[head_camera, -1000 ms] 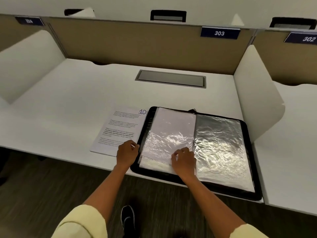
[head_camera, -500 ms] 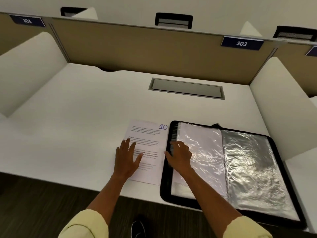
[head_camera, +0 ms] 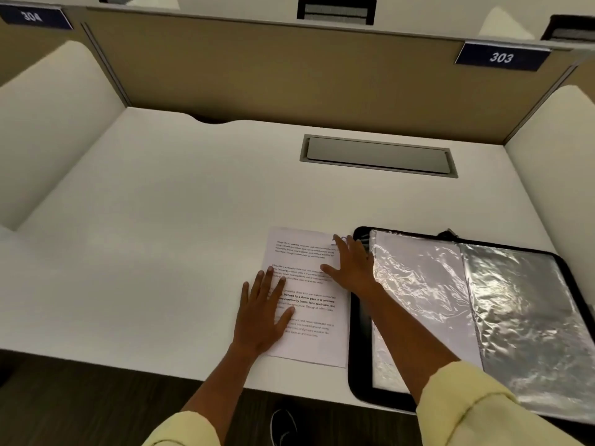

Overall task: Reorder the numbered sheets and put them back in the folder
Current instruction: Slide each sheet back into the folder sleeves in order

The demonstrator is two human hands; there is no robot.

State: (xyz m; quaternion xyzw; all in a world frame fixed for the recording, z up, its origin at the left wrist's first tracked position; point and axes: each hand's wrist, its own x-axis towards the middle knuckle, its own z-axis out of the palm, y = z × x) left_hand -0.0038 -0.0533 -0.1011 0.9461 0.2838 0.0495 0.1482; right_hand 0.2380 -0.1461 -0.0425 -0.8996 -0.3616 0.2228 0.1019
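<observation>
The printed sheet [head_camera: 309, 297] lies flat on the white desk [head_camera: 145, 236], just left of the open black folder [head_camera: 360, 349] — its plastic sleeves [head_camera: 450, 300] spread across both halves. The left hand [head_camera: 260, 313] rests on the sheet's lower left part, fingers straight and spread, gripping nothing. The right hand [head_camera: 351, 265] lies flat over the sheet's upper right corner — fingers extended, holding nothing.
</observation>
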